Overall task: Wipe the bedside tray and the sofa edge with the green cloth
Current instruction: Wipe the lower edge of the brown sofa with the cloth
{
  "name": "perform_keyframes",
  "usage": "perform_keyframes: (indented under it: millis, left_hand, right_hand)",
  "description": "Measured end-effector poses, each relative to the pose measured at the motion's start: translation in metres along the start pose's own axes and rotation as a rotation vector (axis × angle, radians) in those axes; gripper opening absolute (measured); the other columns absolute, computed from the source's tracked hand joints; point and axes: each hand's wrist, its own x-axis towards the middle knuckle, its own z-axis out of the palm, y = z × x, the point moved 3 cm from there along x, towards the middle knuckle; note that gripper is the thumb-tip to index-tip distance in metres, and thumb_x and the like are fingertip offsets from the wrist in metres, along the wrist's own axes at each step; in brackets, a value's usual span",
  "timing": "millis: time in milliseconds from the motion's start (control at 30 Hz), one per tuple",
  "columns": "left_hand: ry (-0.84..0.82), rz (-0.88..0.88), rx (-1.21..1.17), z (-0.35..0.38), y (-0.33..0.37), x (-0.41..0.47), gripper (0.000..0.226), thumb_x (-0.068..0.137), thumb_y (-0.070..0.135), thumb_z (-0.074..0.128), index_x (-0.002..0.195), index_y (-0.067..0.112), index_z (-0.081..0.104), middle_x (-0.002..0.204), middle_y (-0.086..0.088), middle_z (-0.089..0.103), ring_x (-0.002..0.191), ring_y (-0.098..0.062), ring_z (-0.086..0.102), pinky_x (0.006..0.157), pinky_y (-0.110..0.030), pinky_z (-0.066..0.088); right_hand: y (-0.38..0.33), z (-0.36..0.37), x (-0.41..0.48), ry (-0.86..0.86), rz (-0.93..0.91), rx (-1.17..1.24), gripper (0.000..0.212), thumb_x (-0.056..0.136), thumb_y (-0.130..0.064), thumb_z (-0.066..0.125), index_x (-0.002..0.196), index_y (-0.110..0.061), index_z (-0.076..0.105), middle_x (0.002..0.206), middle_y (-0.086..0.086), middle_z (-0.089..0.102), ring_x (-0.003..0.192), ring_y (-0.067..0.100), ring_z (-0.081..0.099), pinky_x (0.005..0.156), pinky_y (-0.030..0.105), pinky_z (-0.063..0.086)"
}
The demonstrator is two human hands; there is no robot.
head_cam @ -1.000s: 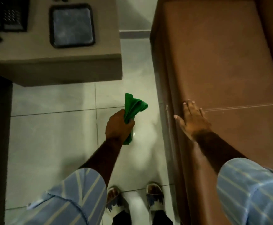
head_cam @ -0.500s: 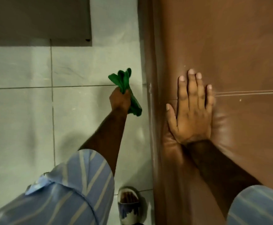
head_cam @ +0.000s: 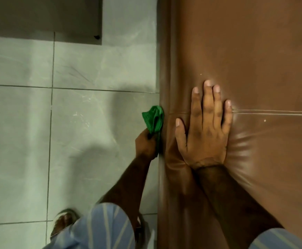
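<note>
**Wiping the sofa edge, tray out of sight**

Starting with the biggest thing, we have the brown leather sofa (head_cam: 254,51) filling the right side, its cushion dimpled under our right hand (head_cam: 204,133), which lies flat and open, holding nothing. Left of it runs the grey tiled floor (head_cam: 74,123), with a dark cabinet corner (head_cam: 42,15) at the top. Our left hand (head_cam: 145,147) has its grip closed around the bunched green cloth (head_cam: 153,119), pressed against the sofa's side edge. We judge the sofa wipe only beginning; the bedside tray is not in view, so whether it is done we cannot tell.
</note>
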Motion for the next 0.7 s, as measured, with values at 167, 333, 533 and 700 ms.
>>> perform_keyframes:
  millis: [167,333,533,700]
  left_hand:
    - [0.038,-0.032,0.042,0.006,0.056,0.061,0.028,0.089,0.027,0.061,0.111,0.016,0.074,0.111,-0.011,0.076,0.104,-0.031,0.071,0.097,-0.043,0.057]
    - [0.043,0.141,-0.161,-0.002,0.072,0.062,0.038,0.086,0.029,0.057,0.122,0.023,0.069,0.12,-0.007,0.074,0.111,-0.028,0.068,0.101,-0.049,0.055]
    - [-0.043,-0.08,-0.368,0.009,-0.048,-0.018,0.034,0.084,0.028,0.063,0.116,0.02,0.072,0.11,-0.01,0.077,0.103,-0.03,0.072,0.096,-0.054,0.057]
    - [-0.057,-0.224,0.061,0.014,-0.059,-0.012,0.023,0.087,0.023,0.064,0.106,0.018,0.075,0.103,-0.005,0.076,0.091,-0.023,0.069,0.084,-0.03,0.055]
  right_hand:
    - [-0.001,0.001,0.001,0.014,-0.005,-0.01,0.076,0.107,-0.05,0.034,0.169,-0.012,0.012,0.177,0.015,0.015,0.165,0.031,0.012,0.134,0.057,0.014]
    - [-0.002,0.0,0.001,0.009,0.003,-0.007,0.075,0.107,-0.05,0.033,0.169,-0.012,0.014,0.177,0.015,0.014,0.165,0.031,0.012,0.134,0.056,0.012]
    - [-0.003,-0.003,0.001,-0.005,0.011,-0.002,0.076,0.106,-0.049,0.036,0.169,-0.013,0.011,0.178,0.014,0.011,0.166,0.031,0.009,0.134,0.056,0.009]
    - [-0.002,-0.001,-0.001,0.008,0.013,-0.01,0.076,0.107,-0.047,0.036,0.169,-0.013,0.011,0.178,0.014,0.011,0.166,0.031,0.009,0.134,0.056,0.01]
